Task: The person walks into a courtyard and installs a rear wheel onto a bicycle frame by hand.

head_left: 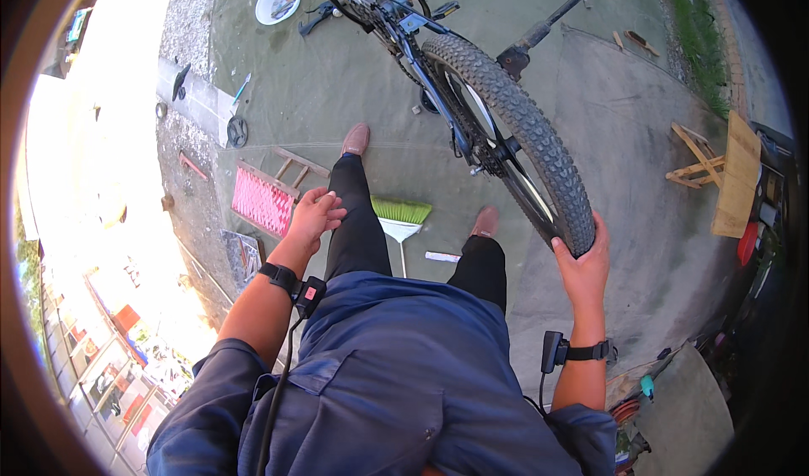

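Note:
A bicycle fills the upper middle, its knobbly black rear tire turned toward me. My right hand is wrapped round the near end of that tire, thumb on one side and fingers on the other. Beside my left thigh, my left hand hangs in the air with loosely bent fingers, touching nothing. The hub and chain parts show at the wheel's left side. A black post with a round end sticks out to the right behind the tire.
Between my feet lies a green-bristled broom. A pink-woven folding stool lies to the left, and a white basin stands farther off. A wooden folding table is at the right. Small tools are scattered at the left.

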A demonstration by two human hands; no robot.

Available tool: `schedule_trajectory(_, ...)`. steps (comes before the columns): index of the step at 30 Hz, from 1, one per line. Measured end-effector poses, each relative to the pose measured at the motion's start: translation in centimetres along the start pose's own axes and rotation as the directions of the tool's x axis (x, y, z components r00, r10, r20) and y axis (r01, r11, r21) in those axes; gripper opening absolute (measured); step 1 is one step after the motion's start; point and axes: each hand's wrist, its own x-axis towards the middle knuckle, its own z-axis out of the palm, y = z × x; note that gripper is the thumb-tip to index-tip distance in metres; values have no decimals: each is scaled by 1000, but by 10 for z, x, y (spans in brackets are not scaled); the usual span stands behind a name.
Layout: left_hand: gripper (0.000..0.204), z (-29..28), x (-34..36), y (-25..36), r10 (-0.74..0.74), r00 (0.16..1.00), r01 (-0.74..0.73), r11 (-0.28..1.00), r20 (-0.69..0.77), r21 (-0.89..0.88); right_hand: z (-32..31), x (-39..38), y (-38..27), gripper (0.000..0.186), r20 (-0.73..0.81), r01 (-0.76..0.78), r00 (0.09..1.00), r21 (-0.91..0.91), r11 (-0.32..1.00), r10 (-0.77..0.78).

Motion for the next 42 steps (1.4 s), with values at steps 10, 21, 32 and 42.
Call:
schedule_trajectory(10, 56, -129, 188, 21, 12, 964, -180, 766, 266, 618, 62, -54, 31, 86, -509, -383, 808, -68, 921, 298)
schedule_trajectory(21, 53, -181, 255, -31, -90, 922, -382, -38, 377, 923, 208, -74, 42, 75, 4, -685, 711, 231, 691, 703)
schedule_trajectory(32, 46, -201, 313, -110, -225, 923, -379, -382, 313, 843, 315, -3, 66, 48, 408, -429, 832, 43, 902, 376)
schedule_trajectory(42, 32, -215, 345, -176, -647, 589, -770, -268, 483, 580, 353, 0, 86, 48, 482, -439, 797, 52, 897, 362)
